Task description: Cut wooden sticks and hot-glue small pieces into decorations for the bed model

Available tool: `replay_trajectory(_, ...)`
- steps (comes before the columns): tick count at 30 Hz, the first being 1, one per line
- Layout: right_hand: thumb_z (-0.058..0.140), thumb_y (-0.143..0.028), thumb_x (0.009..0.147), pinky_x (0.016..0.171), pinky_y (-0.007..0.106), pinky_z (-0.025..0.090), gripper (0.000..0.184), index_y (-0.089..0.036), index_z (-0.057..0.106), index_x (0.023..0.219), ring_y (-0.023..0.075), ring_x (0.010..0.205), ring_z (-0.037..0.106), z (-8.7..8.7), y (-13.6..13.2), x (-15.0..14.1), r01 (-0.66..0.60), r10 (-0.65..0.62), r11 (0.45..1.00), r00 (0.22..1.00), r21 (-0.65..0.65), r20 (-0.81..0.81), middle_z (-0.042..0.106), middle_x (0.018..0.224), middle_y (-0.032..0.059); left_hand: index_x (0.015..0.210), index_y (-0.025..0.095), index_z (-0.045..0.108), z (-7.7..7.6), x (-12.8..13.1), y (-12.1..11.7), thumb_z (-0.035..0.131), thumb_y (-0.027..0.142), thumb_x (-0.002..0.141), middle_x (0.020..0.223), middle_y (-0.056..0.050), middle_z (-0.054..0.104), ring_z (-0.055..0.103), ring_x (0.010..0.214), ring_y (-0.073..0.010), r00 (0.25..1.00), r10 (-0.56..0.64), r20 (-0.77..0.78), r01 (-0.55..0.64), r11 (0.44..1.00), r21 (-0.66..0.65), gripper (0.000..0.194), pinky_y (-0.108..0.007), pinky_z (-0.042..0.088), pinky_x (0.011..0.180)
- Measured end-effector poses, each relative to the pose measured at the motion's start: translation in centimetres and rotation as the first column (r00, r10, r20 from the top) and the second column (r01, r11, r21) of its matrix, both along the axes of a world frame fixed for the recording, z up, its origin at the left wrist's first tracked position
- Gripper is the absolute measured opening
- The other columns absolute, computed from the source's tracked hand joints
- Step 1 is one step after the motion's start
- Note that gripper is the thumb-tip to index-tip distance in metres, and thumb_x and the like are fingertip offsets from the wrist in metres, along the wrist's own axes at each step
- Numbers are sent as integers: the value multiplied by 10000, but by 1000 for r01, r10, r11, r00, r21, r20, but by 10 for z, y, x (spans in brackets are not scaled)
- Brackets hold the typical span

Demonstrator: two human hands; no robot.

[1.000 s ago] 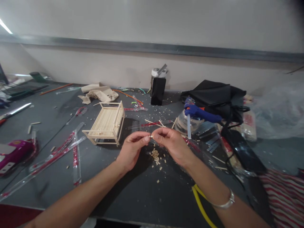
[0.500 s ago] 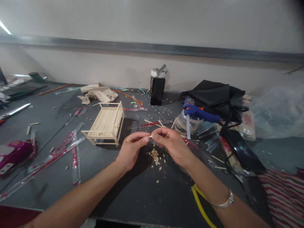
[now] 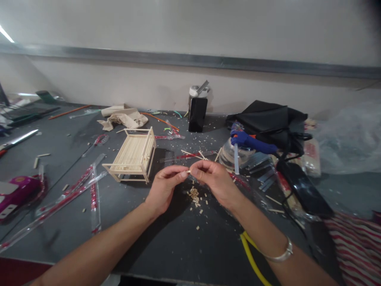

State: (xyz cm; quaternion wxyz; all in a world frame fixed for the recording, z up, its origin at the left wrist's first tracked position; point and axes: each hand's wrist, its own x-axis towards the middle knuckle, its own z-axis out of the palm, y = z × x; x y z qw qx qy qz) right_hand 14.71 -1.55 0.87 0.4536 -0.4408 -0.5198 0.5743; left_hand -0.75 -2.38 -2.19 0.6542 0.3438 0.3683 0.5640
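Left hand (image 3: 160,192) and right hand (image 3: 222,184) still pinch a tiny wooden piece (image 3: 188,171) between them, grip unchanged, so it remains held above the counter (image 3: 178,246). Below lies a pile of cut bits (image 3: 194,194); left, a slatted wooden model (image 3: 132,153); right, a blue glue gun (image 3: 253,143).

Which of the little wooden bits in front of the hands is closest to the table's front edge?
The lone bit, sitting apart in front of the pile. The other bits there all lie farther back.
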Motion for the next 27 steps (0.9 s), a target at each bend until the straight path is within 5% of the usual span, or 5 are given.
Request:
replay_trajectory(13,746,-335,719,687,281,439,153,-196,691,751,130,686,560,1,-2,-1,32,-35,999,995,31,89,654,725,-12,745,203,771,-1,0,1,847,225,601,748,7,717,580,715,-111,998,24,-50,-24,1000,8,165,-250,448,775)
replay_trajectory(27,731,-356,709,567,261,376,179,-191,680,755,108,585,473,0,-3,-3,40,-41,999,995,12,89,596,657,-29,727,199,769,-4,1,0,848,220,598,732,12,723,587,724,-105,998,37,-41,-37,999,0,153,-235,446,774)
